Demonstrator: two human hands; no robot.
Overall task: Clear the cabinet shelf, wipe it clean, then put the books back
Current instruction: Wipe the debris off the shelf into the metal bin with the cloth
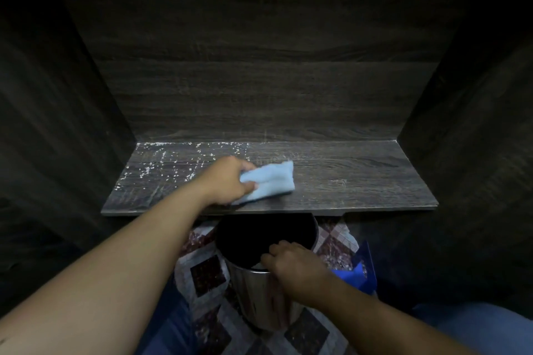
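The dark wood cabinet shelf (360, 179) lies bare of books in front of me. White crumbs and dust (161, 166) speckle its left half and back edge; the right half looks cleaner. My left hand (227, 180) presses a light blue cloth (271, 180) onto the middle of the shelf. Below the shelf's front edge, my right hand (294, 266) grips the rim of a shiny metal bin (259, 291), whose dark opening sits just under the edge. No books are in view.
The cabinet's dark side walls (57, 124) and back panel (259, 81) close in the shelf. A patterned tile floor (207, 277) shows beneath. A blue object (360, 274) lies to the right of the bin, behind my right wrist.
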